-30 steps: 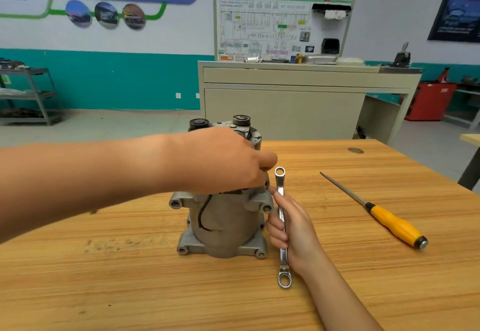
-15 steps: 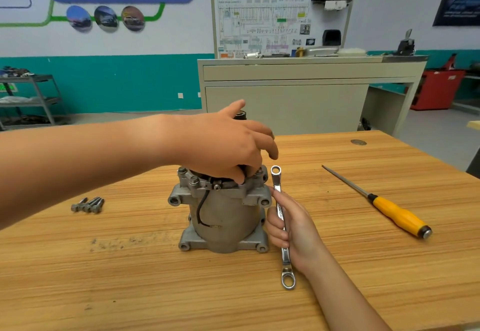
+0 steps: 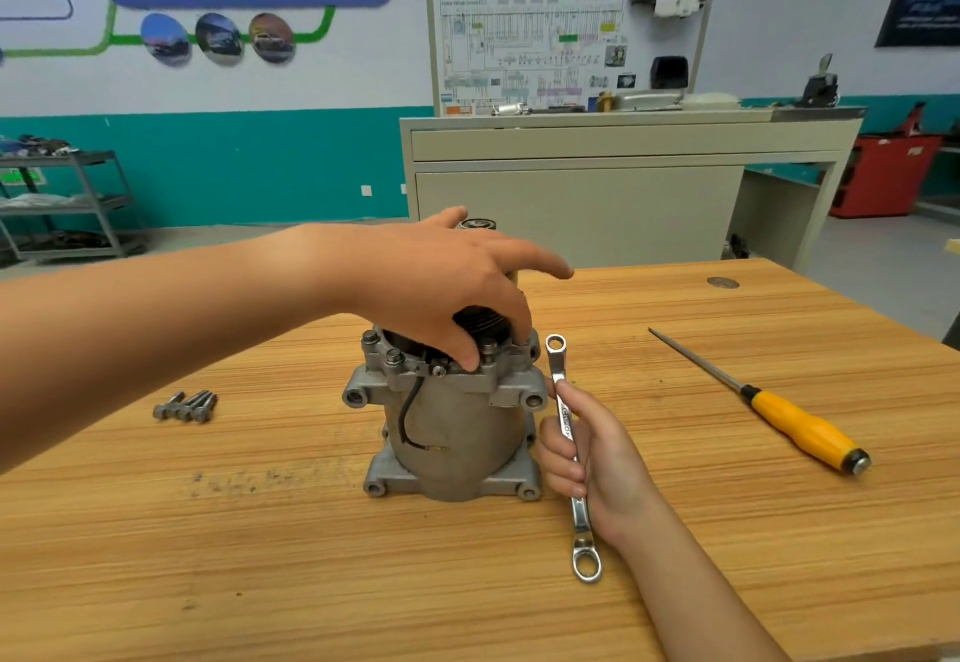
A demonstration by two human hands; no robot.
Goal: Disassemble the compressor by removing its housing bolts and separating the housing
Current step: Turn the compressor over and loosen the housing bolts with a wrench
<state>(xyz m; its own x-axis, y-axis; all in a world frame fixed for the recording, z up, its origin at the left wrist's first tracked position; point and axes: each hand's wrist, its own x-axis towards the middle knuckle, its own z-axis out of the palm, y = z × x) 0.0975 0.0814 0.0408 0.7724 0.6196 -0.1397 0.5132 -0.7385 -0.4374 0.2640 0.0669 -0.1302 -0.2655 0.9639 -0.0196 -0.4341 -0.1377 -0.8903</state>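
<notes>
At the middle of the pale wooden table [image 3: 260, 557] stands the grey cast-metal compressor [image 3: 447, 443], upright on its lower flange. The left hand [image 3: 441, 287] reaches over it from the left and grips its top section. The middle fingers bend down onto the upper rim and the index finger stretches free to the right. Just right of the compressor, the right hand [image 3: 597, 458] is wrapped round the shank of a silver double-ended ring spanner [image 3: 557, 365]. It holds the spanner nearly upright, with 1 ring level with the compressor's upper rim and the other low beside its base.

I judge the step in hand to be undoing the upper housing bolts [image 3: 395, 355]. To do it well, the left hand should press the compressor down squarely so it cannot twist or tip. The spanner ring should be seated fully over a bolt head before any pull. Loosening opposite bolts in turn would keep the housing from binding.

There is 1 compressor and 1 spanner. There is also 1 yellow-handled tool with a thin steel shaft [image 3: 800, 427], lying well to the compressor's right. At least 3 bolt heads show on the near upper rim; the hand covers the rest. To the compressor's left lies a bunch of loose silver bolts [image 3: 187, 405], seemingly 4, though they overlap too closely to be sure.
</notes>
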